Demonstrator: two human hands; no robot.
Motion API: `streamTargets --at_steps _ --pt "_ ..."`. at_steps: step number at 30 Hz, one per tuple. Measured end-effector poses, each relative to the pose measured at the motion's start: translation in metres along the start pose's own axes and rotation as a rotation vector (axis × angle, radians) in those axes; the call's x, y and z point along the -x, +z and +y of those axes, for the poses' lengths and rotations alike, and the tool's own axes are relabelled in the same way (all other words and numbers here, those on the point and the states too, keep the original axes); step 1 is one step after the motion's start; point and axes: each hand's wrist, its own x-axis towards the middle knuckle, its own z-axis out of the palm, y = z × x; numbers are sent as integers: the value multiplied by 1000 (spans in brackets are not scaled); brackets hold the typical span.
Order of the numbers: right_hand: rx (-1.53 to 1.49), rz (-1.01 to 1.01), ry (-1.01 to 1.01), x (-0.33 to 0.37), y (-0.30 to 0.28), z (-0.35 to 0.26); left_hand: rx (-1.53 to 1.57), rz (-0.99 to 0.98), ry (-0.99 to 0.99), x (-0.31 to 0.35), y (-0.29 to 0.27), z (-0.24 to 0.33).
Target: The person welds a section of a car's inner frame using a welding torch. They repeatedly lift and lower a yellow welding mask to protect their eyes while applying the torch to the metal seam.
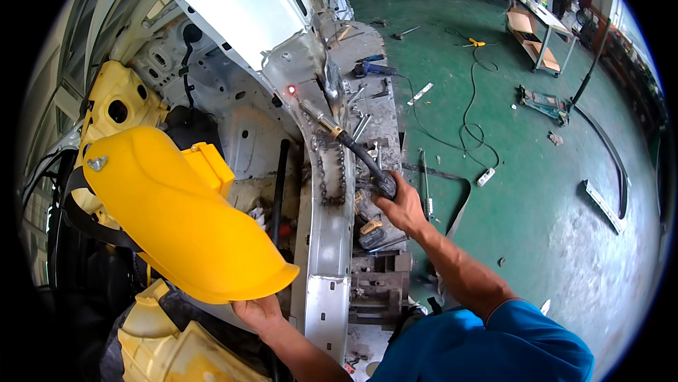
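The right hand point(404, 207) has its fingers clamped round the dark handle of a welding torch point(337, 135), whose brass-collared nozzle points up and left toward a small red glow point(291, 90) on the white car body panel point(233, 1). The torch lies along the grey metal rail point(326, 241), which runs from near to far and carries a row of dark weld beads. The left hand point(260, 311), near and low, grips the bottom edge of a yellow welding shield point(176, 212), fingers closed on it; the shield stands left of the rail and does not appear to sit between the camera and the glow. Loose tools lie on the rusty plate point(374, 99) right of the rail, and a cable trails across the green floor point(551, 191). Judging from this, the main risk is arc glare and spatter reaching unshielded eyes; a slipping torch tip could also burn through the thin panel
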Motion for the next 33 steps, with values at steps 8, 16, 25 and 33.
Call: streamTargets --at_steps 8,16,25,33 --pt "12 -35 -12 -18 -9 -2 -203 127 74 17 26 -23" --pt "-44 -80 -28 -29 -17 -5 -209 127 68 16 19 -29" --pt "-61 -120 -23 -32 -19 -10 -220 153 101 15 29 -31" --pt "-3 -100 -44 -35 -22 -9 -250 146 119 13 30 -35"
